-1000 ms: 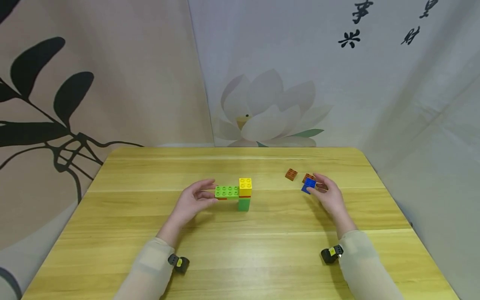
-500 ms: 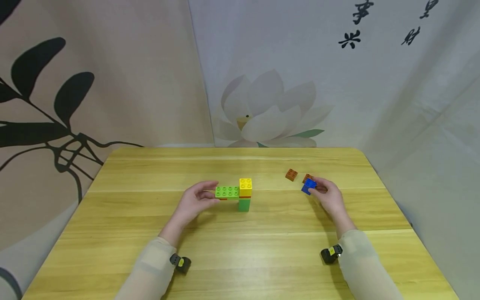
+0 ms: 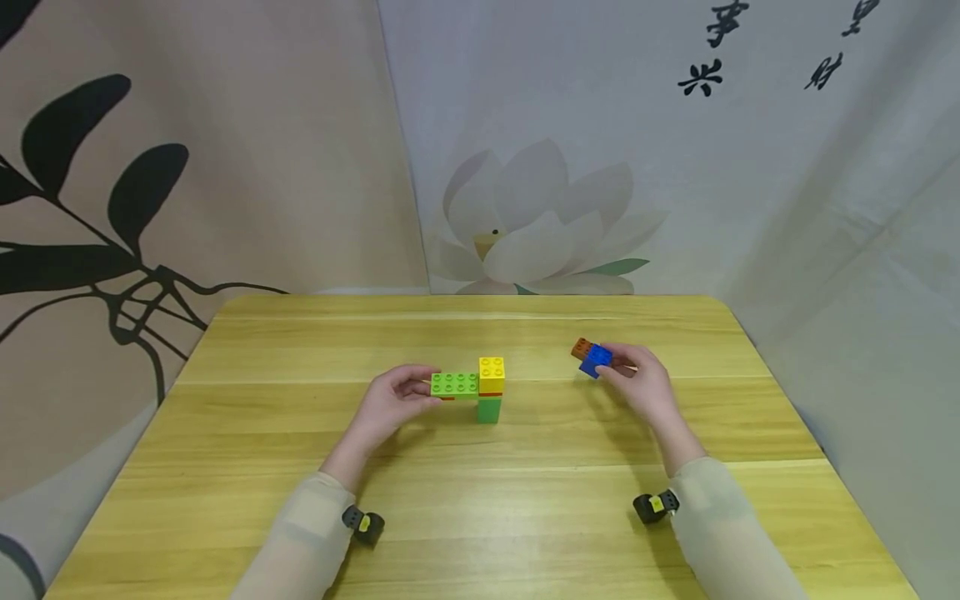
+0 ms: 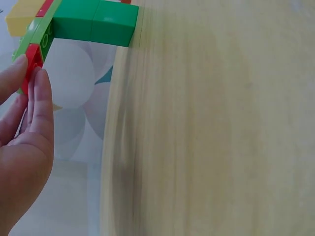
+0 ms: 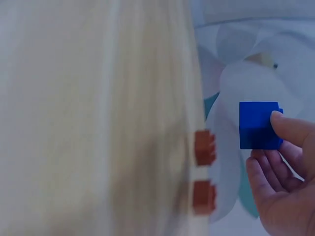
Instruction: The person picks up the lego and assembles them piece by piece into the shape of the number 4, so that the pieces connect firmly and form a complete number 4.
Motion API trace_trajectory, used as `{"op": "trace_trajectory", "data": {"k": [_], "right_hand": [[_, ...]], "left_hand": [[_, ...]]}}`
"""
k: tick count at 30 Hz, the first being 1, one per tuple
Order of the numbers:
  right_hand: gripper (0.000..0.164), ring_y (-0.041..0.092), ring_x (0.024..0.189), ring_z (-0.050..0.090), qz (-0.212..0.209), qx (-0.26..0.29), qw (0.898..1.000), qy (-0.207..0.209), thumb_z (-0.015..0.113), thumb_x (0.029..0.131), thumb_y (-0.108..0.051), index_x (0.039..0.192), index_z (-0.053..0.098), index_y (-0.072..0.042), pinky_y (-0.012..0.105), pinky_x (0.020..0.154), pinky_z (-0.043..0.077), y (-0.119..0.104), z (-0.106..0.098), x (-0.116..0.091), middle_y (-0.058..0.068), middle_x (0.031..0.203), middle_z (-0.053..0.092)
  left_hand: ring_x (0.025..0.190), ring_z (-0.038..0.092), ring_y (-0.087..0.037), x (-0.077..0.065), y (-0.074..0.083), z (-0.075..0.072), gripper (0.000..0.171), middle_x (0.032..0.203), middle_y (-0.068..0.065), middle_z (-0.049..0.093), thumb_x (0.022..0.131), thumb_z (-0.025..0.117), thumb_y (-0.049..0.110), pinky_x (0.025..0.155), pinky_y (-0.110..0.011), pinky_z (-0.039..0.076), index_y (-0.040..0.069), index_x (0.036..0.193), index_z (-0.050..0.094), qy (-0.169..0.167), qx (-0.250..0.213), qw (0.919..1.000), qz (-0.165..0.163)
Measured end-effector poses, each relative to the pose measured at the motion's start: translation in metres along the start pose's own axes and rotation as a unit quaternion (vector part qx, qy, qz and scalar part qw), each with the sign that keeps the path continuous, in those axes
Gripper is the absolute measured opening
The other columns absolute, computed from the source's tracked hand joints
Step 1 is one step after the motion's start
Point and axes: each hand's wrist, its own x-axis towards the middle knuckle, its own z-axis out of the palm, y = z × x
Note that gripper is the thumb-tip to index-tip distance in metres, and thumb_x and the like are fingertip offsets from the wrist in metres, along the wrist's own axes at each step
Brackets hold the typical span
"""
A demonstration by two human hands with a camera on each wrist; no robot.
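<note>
My left hand pinches the outer end of a toy brick build, at its lime-green brick. A red brick sits under that end, between thumb and fingers in the left wrist view. The build's upright part has a yellow brick on top, a thin red layer below it, and green bricks at the bottom. My right hand holds a blue brick between thumb and fingers, raised over the table. In the head view the blue brick overlaps a brown brick.
Two brown bricks stand on the wooden table in the right wrist view, one brown brick nearer the held blue brick and another brown brick beside it. A printed curtain hangs behind the table's far edge.
My right hand has carried the blue brick left and slightly away from me, off the right brown brick's spot to in front of the left one. My left hand has barely moved.
</note>
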Motion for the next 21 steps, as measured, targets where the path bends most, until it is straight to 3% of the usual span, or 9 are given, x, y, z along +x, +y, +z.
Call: {"op": "trace_trajectory", "data": {"k": [11, 21], "right_hand": [[0.038, 0.034, 0.106, 0.059, -0.094, 0.031, 0.995, -0.009, 0.07, 0.092, -0.007, 0.129, 0.062, 0.002, 0.045, 0.096, 0.051, -0.052, 0.011, 0.008, 0.02, 0.115, 0.058], [0.037, 0.03, 0.102, 0.062, -0.153, 0.033, 0.987, -0.024, 0.075, 0.089, -0.008, 0.125, 0.066, -0.002, 0.045, 0.093, 0.053, -0.098, 0.019, 0.008, 0.014, 0.11, 0.06]], "left_hand": [[0.094, 0.064, -0.021, -0.001, -0.003, 0.001, 0.042, 0.107, -0.02, 0.066, 0.083, 0.075, -0.006, 0.079, -0.024, 0.056, -0.009, 0.122, 0.061, 0.006, 0.003, 1.0, -0.001], [0.095, 0.064, -0.023, 0.0, -0.003, 0.001, 0.041, 0.109, -0.021, 0.065, 0.083, 0.075, -0.006, 0.082, -0.024, 0.055, -0.009, 0.121, 0.061, 0.008, 0.01, 0.9999, 0.0]]}}
